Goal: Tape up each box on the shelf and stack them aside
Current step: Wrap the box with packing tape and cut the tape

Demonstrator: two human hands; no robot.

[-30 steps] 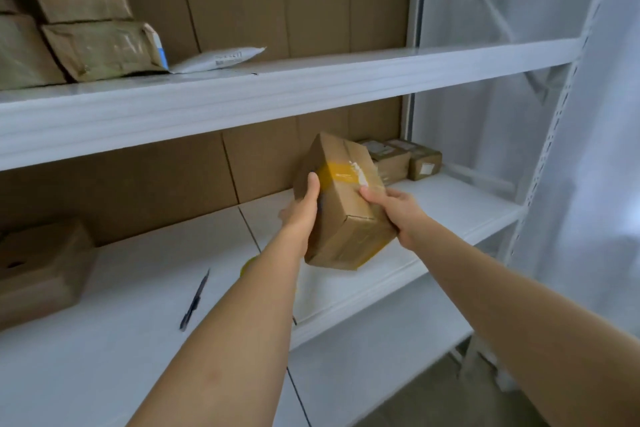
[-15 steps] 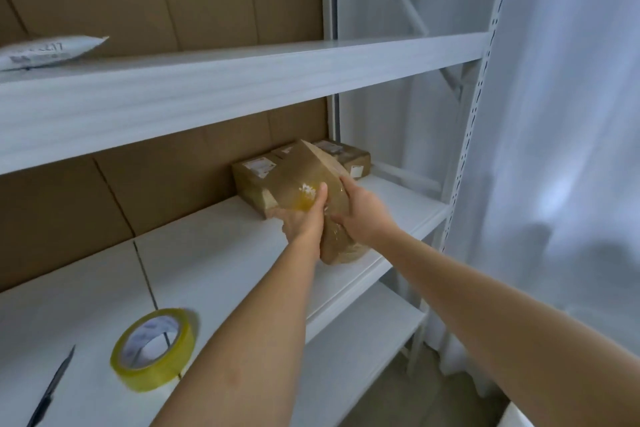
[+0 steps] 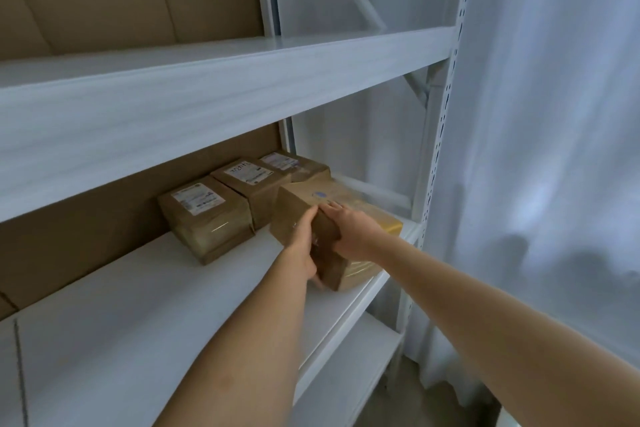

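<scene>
I have carried the taped box (image 3: 313, 215) over beside the three labelled boxes (image 3: 207, 215). My left hand (image 3: 304, 246) and right hand (image 3: 353, 236) grip it, setting it down on the shelf (image 3: 138, 305).

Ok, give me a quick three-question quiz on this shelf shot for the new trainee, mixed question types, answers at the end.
1. True or false: both hands (left hand, right hand) grip the same box.
2. How many labelled boxes stand in the row against the cardboard backing?
3. The held box is at which end of the shelf? A) left B) right

Key: 1 true; 2 three, namely the near box, the middle box and the far box; 3 B.
</scene>
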